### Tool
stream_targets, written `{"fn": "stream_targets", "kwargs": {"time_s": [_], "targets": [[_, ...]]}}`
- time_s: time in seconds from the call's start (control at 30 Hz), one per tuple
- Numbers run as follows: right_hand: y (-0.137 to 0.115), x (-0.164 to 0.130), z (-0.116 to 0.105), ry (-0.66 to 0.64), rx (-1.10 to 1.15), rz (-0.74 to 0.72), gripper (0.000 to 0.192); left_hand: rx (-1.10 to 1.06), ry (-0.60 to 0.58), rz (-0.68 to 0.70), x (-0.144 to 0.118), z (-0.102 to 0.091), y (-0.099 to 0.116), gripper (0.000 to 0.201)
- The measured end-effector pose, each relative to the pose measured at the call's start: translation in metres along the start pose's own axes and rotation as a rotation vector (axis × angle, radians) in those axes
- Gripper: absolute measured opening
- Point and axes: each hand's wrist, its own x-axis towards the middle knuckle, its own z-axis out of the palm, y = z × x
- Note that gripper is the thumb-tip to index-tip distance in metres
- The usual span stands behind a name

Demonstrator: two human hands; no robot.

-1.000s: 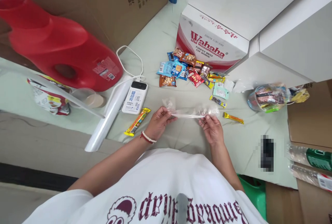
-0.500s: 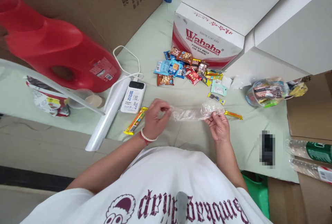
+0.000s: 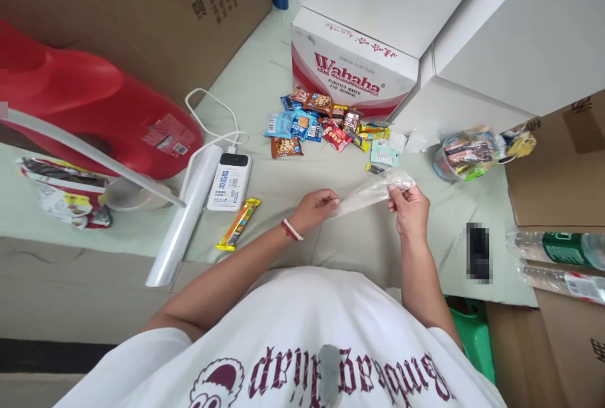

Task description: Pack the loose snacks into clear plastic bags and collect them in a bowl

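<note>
A clear plastic bag [image 3: 371, 192] is stretched between my two hands above the pale green surface [image 3: 265, 80]. My left hand [image 3: 316, 207], with a bead bracelet at the wrist, pinches the bag's lower end. My right hand [image 3: 410, 206] grips its upper end, which is crumpled. Beyond the bag lies a pile of small snack packets [image 3: 321, 121], and a yellow snack bar [image 3: 239, 224] lies left of my left hand.
A white power bank [image 3: 229, 181] with a cable and a roll of clear film [image 3: 183, 216] lie at left, under a big red jug [image 3: 89, 111]. A Wahaha carton [image 3: 350, 70] stands behind the snacks. A filled clear bag [image 3: 463, 152], cardboard boxes and bottles [image 3: 558, 247] are at right.
The bag was pulled flat between both hands, then bunched; now my right hand has lifted its end up and to the right, so the bag slants. The view has shifted left.
</note>
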Motion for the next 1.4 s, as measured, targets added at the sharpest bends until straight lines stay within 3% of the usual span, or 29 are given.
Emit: {"fn": "stream_targets", "kwargs": {"time_s": [0.2, 0.37, 0.5, 0.7, 0.9, 1.0, 1.1, 1.2, 1.3, 1.4], "targets": [[0.002, 0.006, 0.010, -0.074, 0.084, 0.038, 0.040, 0.204, 0.048, 0.048, -0.015, -0.007, 0.009, 0.017], [-0.003, 0.005, 0.020, -0.125, 0.125, 0.068, 0.043, 0.216, 0.133, 0.023, -0.012, -0.003, 0.005, 0.038], [-0.005, 0.004, 0.021, -0.159, 0.097, 0.058, 0.045, 0.116, 0.183, -0.105, 0.010, 0.005, -0.005, 0.042], [0.000, 0.002, 0.015, -0.178, 0.098, 0.057, 0.044, -0.019, 0.065, -0.148, 0.034, 0.014, -0.008, 0.025], [0.006, 0.000, 0.004, -0.176, 0.110, 0.009, 0.037, -0.025, 0.102, -0.062, 0.026, 0.011, -0.004, 0.024], [0.009, 0.001, 0.002, -0.238, 0.302, -0.044, 0.032, -0.138, 0.053, -0.002, 0.021, 0.008, 0.003, 0.032], [0.016, -0.003, 0.013, -0.237, 0.478, 0.054, 0.026, -0.293, 0.027, 0.032, 0.017, 0.007, 0.011, 0.041], [0.026, -0.013, 0.038, -0.379, 0.510, 0.229, 0.046, -0.317, 0.043, 0.036, 0.015, 0.011, 0.014, 0.044], [0.032, -0.021, 0.062, -0.532, 0.474, 0.279, 0.051, -0.205, 0.155, 0.049, 0.015, 0.011, 0.010, 0.039], [0.033, -0.017, 0.067, -0.479, 0.461, 0.256, 0.037, -0.107, 0.381, 0.078, 0.015, 0.003, 0.006, 0.030]]}}
